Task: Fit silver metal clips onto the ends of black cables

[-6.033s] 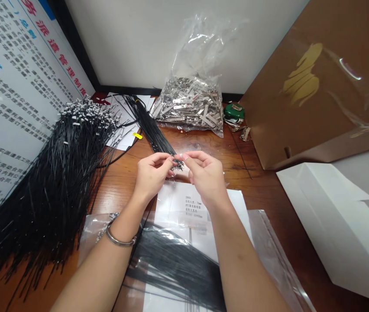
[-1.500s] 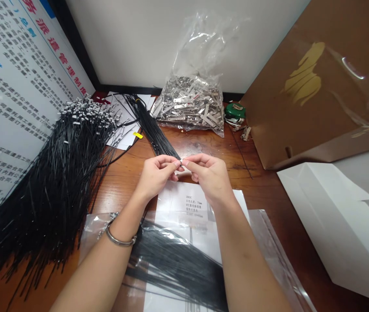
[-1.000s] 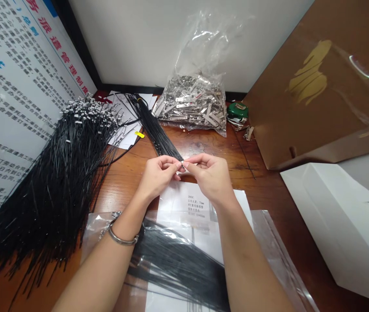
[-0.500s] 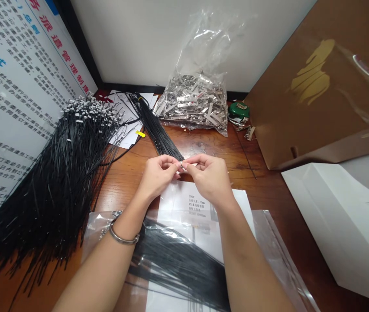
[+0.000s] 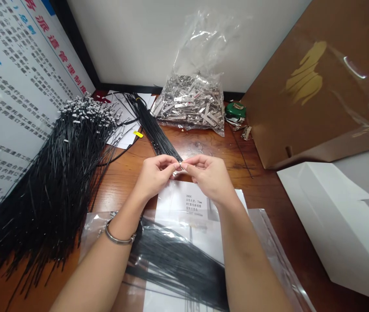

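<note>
My left hand (image 5: 156, 175) and my right hand (image 5: 209, 177) meet at mid-view, thumbs and forefingers pinched together tip to tip. Between the fingertips is a small, light-coloured piece too tiny to name. Just beyond my fingers ends a tied bundle of thin black wires (image 5: 160, 134). Under my forearms lies a clear plastic bag (image 5: 259, 242) with more black wires (image 5: 184, 260) in it. A printed white sheet (image 5: 174, 197) shows between my wrists.
At left lies a big heap of black wires (image 5: 51, 186) with white ends. A clear bag of flat metal pieces (image 5: 191, 104) sits against the back wall, beside a green tape measure (image 5: 235, 111). A brown box (image 5: 301, 108) and a white box (image 5: 337, 225) stand at right.
The whole view has shifted slightly. Both hands stay pinched together in nearly the same spot, with only small finger movements.
</note>
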`<state>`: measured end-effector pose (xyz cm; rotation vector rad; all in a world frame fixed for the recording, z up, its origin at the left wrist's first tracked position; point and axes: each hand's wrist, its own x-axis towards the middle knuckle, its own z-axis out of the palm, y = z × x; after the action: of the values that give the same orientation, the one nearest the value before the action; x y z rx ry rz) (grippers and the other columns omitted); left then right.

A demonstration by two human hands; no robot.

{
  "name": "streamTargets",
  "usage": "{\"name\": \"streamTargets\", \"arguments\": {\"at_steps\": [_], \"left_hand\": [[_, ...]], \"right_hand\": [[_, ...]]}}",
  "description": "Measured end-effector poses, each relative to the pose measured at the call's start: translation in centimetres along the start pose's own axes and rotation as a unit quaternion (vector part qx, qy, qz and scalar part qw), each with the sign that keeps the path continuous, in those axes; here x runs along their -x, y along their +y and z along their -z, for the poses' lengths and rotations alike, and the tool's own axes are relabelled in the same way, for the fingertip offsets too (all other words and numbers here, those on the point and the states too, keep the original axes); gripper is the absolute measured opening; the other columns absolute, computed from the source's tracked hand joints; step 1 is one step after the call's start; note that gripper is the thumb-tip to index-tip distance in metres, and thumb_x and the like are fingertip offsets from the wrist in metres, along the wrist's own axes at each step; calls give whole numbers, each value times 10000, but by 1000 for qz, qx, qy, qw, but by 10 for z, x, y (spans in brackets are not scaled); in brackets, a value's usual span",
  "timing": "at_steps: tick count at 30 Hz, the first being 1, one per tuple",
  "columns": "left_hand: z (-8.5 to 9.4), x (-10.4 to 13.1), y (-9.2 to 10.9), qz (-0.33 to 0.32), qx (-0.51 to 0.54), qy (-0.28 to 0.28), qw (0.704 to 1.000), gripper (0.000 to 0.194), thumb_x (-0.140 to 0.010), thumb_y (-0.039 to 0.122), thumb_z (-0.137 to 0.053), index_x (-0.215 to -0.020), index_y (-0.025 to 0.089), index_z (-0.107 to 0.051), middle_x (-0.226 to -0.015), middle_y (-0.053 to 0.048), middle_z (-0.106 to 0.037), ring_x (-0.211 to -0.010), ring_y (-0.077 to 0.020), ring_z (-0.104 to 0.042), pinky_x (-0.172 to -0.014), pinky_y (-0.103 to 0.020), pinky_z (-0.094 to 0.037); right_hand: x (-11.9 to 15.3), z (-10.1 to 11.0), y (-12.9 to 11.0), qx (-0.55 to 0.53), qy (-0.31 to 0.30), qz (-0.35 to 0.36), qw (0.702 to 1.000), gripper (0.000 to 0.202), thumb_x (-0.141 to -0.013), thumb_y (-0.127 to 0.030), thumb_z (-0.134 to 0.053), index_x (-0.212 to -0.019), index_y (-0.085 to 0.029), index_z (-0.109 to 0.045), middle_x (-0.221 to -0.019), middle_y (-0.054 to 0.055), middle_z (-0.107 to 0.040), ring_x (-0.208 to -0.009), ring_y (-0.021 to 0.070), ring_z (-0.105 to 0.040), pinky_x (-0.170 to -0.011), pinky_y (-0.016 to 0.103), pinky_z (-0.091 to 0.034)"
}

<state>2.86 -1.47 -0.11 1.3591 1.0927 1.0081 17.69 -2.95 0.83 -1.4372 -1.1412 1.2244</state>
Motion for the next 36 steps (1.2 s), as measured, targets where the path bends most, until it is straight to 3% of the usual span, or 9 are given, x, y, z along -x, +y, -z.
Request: {"name": "streamTargets", "arguments": {"at_steps": [17, 36], "left_hand": [[-1, -1, 0, 44, 69, 6, 997, 159, -717, 272, -690, -721, 119, -646, -650, -36, -665, -515, -87, -559, -474, -195, -436], [-2, -2, -4, 64, 103, -4, 993, 147, -687, 256, -706, -697, 121, -646, -659, -37, -677, -566, -97, -586, -569, -223, -492]], "right_hand": [[0, -3, -1, -9, 24, 5, 1000, 151, -659, -292, -710, -694, -154, -661, -606, 23, -646, -525, 119, -554, -509, 267, -448], [-1, -2, 3, -48, -2, -39, 998, 252, -590, -347, -778, -693, -156, -650, -622, 44, -688, -491, 116, -555, -476, 260, -437]]}}
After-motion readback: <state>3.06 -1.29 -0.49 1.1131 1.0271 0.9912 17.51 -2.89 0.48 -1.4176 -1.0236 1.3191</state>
